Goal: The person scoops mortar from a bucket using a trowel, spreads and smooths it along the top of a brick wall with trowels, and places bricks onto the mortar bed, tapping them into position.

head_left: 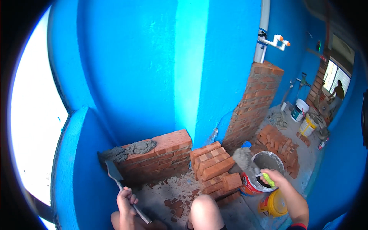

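My left hand (126, 201) is closed round a long thin metal handle. At its upper end a flat grey blade (114, 171) leans by the left end of a low brick wall (165, 161), so the tool looks like a long-handled trowel. Wet grey mortar (132, 150) lies along the left part of the wall's top; bare brick shows to the right. My right hand (274, 178) grips the green handle of a trowel (268, 180). A heap of mortar (243, 158) sits on its blade, beside and partly above a mortar bucket (276, 160).
Stacked bricks (212, 163) stand between wall and bucket. A yellow bucket (277, 203) is near my right forearm. Loose bricks (281, 145) and more buckets (299, 110) lie farther right. Brick bits (176, 207) litter the floor. Another person (339, 92) is in the far background.
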A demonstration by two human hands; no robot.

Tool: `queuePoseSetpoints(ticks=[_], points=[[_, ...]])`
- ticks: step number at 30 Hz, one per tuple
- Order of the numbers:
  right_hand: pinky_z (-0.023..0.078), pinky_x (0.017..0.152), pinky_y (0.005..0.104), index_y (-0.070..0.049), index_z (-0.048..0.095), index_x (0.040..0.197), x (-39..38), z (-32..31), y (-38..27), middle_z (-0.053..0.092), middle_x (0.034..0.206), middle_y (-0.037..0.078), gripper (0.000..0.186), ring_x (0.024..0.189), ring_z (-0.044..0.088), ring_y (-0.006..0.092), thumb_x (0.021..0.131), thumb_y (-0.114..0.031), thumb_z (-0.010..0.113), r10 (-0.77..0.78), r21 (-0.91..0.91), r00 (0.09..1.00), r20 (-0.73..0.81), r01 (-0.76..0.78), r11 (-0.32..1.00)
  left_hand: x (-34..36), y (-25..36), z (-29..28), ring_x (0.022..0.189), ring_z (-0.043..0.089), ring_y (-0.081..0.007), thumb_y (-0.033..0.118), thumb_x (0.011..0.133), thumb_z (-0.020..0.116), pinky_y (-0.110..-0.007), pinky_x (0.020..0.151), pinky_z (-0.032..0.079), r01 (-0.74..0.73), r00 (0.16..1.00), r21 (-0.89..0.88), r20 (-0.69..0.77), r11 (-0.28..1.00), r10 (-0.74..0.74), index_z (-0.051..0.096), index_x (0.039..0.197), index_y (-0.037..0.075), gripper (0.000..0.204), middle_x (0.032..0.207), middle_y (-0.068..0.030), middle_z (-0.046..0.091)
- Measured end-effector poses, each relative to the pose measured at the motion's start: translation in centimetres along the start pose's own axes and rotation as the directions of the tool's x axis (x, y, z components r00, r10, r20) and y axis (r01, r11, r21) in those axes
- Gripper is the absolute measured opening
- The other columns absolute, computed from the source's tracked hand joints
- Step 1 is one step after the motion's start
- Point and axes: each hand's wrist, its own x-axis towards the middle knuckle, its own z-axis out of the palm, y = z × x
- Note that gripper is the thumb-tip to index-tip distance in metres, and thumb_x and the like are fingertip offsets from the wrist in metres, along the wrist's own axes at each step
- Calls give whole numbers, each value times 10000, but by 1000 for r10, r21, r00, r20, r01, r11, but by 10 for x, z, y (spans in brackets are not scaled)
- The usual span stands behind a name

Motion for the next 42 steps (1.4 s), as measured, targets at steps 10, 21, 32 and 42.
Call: queuePoseSetpoints(ticks=[10, 21, 32, 42], points=[[465, 533, 283, -3, 643, 867, 31, 212, -134, 629, 697, 70, 403, 607, 599, 159, 890, -404, 617, -343, -128, 826, 447, 439, 890, -1, -10, 8, 422, 302, -102, 13, 799, 493, -282, 436, 315, 47, 998, -23, 49, 999, -46, 486, 841, 90, 88, 575, 8, 359], [437, 776, 446, -62, 631, 948, 54, 344, -150, 604, 899, 95, 368, 895, 598, 291, 804, -395, 692, -887, -892, 275, 371, 371, -258, -3, 7, 4, 415, 306, -99, 13, 817, 509, -272, 422, 303, 72, 997, -91, 40, 993, -69, 478, 822, 105, 98, 567, 16, 359], [475, 791, 479, -15, 630, 953, 0, 409, -195, 646, 964, 196, 446, 951, 620, 368, 867, -453, 621, -824, -766, 393, 409, 638, -76, -11, 8, 1, 411, 350, -112, 13, 836, 552, -264, 410, 311, -56, 998, -169, -17, 984, 54, 462, 874, 117, 142, 598, 2, 416], [543, 831, 444, 13, 698, 991, -135, 599, -255, 678, 1038, 208, 291, 976, 658, 375, 915, -236, 568, -458, -474, 312, 832, 829, -296, 0, -8, -3, 459, 324, -113, 9, 819, 509, -287, 485, 325, 98, 994, -381, -4, 919, -108, 495, 872, 97, 103, 586, 15, 362]])
